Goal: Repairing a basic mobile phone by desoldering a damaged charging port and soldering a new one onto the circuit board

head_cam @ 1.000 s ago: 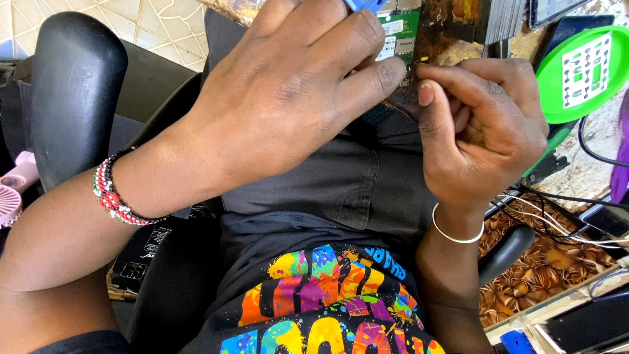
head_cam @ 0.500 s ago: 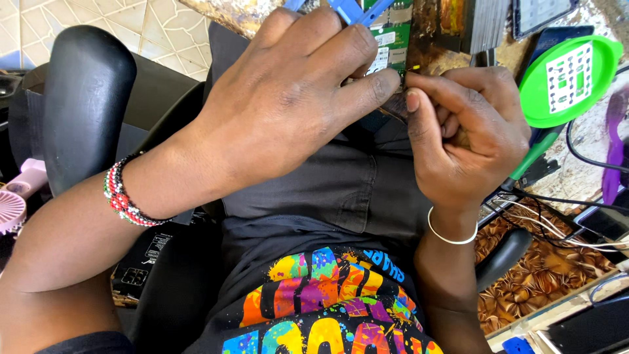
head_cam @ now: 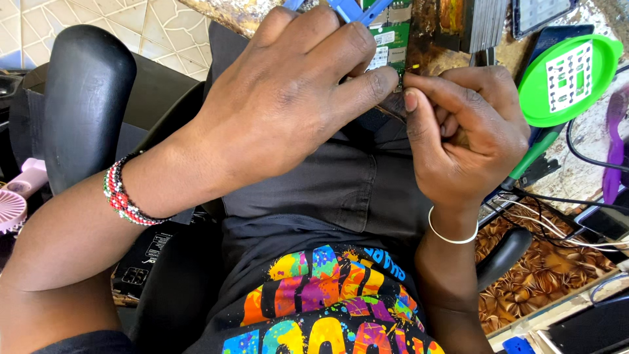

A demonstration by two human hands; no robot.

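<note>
While seated in a black chair (head_cam: 85,105), a person works both hands over a green circuit board (head_cam: 386,39) at the upper centre of the frame. The left hand (head_cam: 288,111), filling the centre and wearing a red, white and black beaded bracelet (head_cam: 124,196) at the wrist, lies across the board's lower edge with its fingers curled down; a blue plastic tool (head_cam: 347,9) juts out above its knuckles, though how the fingers grasp it cannot be told. The right hand (head_cam: 468,137), just right of centre and ringed by a thin white bangle (head_cam: 452,235), is clenched, its thumb and forefinger pinched on something very small and yellowish at the board's lower right corner, too small to identify. The tips of the two hands touch there.

A bright green round dish (head_cam: 570,78) holding a small white perforated plate sits at the upper right, with a green-handled tool (head_cam: 527,164) slanting down below it, partly hidden behind the right hand. White and black cables (head_cam: 557,219) trail across a brown patterned surface (head_cam: 544,275) at the lower right. A pink handheld fan (head_cam: 16,200) shows at the left edge. The person's dark shirt carries a multicoloured print (head_cam: 327,295) at the bottom centre.
</note>
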